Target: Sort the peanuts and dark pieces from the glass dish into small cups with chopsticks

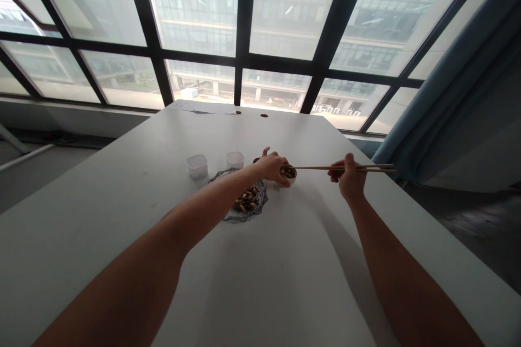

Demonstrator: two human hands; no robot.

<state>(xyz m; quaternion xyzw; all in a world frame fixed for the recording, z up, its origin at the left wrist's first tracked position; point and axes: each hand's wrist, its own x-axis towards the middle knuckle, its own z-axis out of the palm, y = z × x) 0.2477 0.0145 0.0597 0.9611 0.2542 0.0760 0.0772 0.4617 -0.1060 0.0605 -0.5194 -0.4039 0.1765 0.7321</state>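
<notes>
My left hand (272, 166) is wrapped round a small cup (288, 173) that holds dark and yellow pieces. My right hand (347, 175) grips a pair of wooden chopsticks (321, 168), held level, with their tips pointing left into the cup. Just below my left forearm lies a clear plastic bag (244, 207) with a heap of the same dark and yellow pieces on it. Two small empty clear containers (197, 166) (235, 160) stand left of the cup.
All of this sits on a white table (260, 271) that runs up to a wall of large windows (244, 27). A sheet of paper (205, 107) lies at the table's far edge. A blue curtain (459, 114) hangs on the right.
</notes>
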